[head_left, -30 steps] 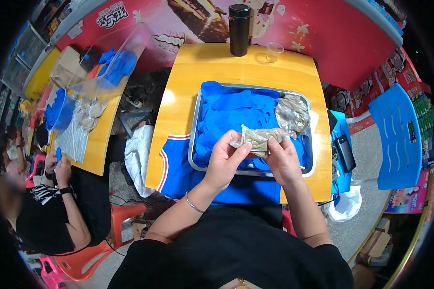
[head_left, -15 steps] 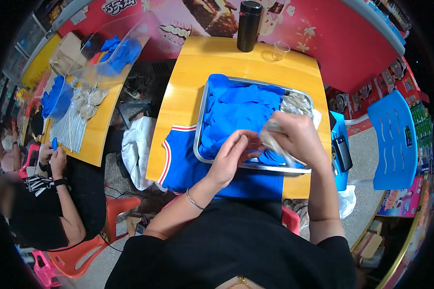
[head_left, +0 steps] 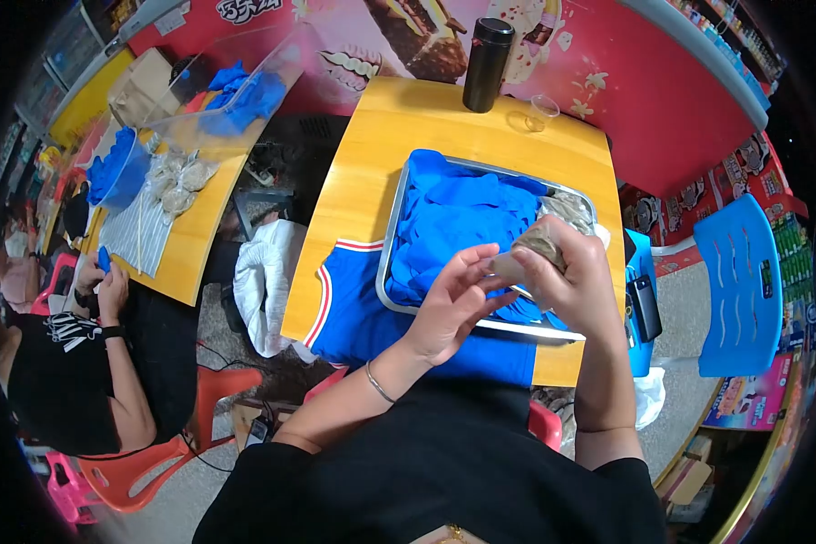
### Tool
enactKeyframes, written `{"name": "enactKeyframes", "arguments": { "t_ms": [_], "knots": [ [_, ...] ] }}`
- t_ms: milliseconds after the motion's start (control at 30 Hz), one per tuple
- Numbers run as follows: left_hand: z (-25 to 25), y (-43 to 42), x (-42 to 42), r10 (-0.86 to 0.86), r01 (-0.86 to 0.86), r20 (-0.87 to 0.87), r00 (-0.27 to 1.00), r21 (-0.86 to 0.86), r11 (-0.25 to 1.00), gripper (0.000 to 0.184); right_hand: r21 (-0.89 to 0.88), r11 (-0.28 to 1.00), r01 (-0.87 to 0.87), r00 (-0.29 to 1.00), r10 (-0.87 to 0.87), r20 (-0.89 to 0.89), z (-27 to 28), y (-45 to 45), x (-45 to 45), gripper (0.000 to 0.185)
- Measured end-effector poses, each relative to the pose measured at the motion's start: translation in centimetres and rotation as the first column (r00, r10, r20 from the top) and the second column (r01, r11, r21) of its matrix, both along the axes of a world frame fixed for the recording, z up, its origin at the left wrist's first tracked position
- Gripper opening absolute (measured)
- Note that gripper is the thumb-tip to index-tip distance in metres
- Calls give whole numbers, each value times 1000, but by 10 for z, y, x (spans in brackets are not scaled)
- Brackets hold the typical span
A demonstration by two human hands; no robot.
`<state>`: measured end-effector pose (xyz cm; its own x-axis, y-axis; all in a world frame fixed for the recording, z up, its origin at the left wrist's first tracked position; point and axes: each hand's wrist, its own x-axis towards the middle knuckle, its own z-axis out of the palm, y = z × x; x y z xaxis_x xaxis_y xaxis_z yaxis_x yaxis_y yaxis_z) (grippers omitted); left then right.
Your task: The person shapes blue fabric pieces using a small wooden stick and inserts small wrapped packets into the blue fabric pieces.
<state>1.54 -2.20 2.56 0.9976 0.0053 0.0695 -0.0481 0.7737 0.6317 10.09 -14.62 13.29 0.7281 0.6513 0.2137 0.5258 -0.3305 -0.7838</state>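
As right hand [head_left: 582, 283] grips plastic bag [head_left: 536, 242], left hand [head_left: 449, 313] beside it.

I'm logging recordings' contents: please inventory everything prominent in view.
Tables: two, yellow, centre and left
Tray: one, silver, on centre table
Flat pieces: many, blue, in tray
Filled bags: several, greyish, held, in tray, on left table
Tumbler: one, black, far table edge
Plastic cup: one, clear, beside tumbler
Jersey: one, blue, tray's near side
Phone-like device: one, black, right of table
Slotted chair: one, blue, far right
Chair: one, orange, lower left
Nearest co-worker: one, black shirt, left
Left hand: one, beside held bag
Right hand: one, gripping bag
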Motion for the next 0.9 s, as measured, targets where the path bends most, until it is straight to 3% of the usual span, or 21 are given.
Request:
{"name": "enactKeyframes", "arguments": {
  "t_ms": [33, 133, 267, 367, 400, 433, 567, 667, 767, 800, 867, 900],
  "knots": [
    [-4, -1, 0, -28, 33, 41, 999, -142, 989, 53, 17, 1000, -17, 1000, 17, 15, -1, 0, 1, 10],
    [-10, -9, -2, -88, 85, -7, 996, -233, 969, 52, 43, 998, -39, 998, 36, 58, -11, 1, 1, 11],
    [-2, -17, -4, -90, 58, -97, 991, -297, 953, 32, 4, 1000, 29, 994, -29, 106, -14, 4, -3, 13],
    [-5, -22, 0, 30, -80, -179, 983, -282, 956, 21, 62, 997, 46, 983, -56, 177, -31, 3, -7, 18],
    [-7, -23, 2, 58, -114, -192, 980, -292, 950, 20, 63, 996, 58, 994, -64, 84, -32, 3, -12, 16],
    [-7, -25, 4, 99, -172, -273, 957, -259, 950, 21, 56, 996, 65, 994, -70, 88, -34, 3, -15, 14],
    [-31, -35, 4, 126, -186, -257, 958, -224, 957, 29, -54, 989, 138, 990, -139, -19, -45, -4, -17, 15],
    [-37, -38, -2, 58, -102, -191, 980, -226, 969, 33, 96, 995, 21, 979, -1, -204, -61, -14, -15, 17],
    [-44, -48, -3, 110, -158, -306, 946, -136, 978, 38, 62, 997, 44, 979, -30, -200, -72, -13, -8, 16],
    [-45, -48, -2, 102, -153, -306, 947, -147, 977, 45, 3, 994, 110, 987, -109, -119, -69, -10, -8, 15],
    [-39, -40, -4, -49, -40, -306, 951, -278, 960, 50, 98, 995, 22, 967, 4, -256, -65, -17, -9, 14],
    [-36, -40, -3, -72, -31, -314, 947, -313, 949, 51, 97, 995, 9, 975, 13, -223, -66, -15, -11, 13]
  ]
}}
